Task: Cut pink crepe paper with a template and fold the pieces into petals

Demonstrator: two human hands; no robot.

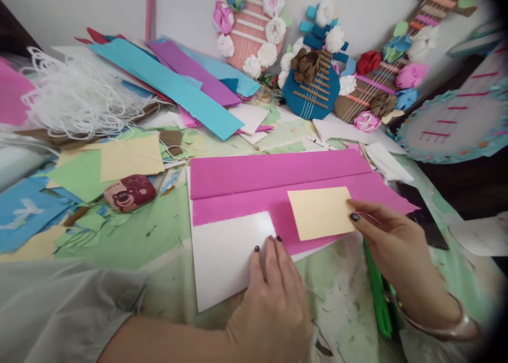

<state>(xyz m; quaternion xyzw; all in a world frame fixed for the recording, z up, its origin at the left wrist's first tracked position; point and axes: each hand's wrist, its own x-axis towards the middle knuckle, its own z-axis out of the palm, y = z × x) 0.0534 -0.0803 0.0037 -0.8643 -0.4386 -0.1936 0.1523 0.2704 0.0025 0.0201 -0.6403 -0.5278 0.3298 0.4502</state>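
My left hand (273,294) lies with its fingers stretched out over the right edge of a white card (226,262). Between the thumb and fingers of my right hand (397,246) is a pale yellow piece of paper (319,213), pinched at its right edge and held over pink paper. That pink paper (278,175) is a large sheet with a fold or layer edge running along it, spread beyond the white card. Below my right hand a green-handled tool (377,294), perhaps a cutter, is partly hidden.
Paper instruments with crepe flowers, including a blue one (311,90), lean along the wall. At left are tangled white string (87,98), green and yellow scraps (81,172) and a dark red pouch-like item (130,192). Folded turquoise paper (170,88) lies behind. A dark flat object (431,225) sits at right.
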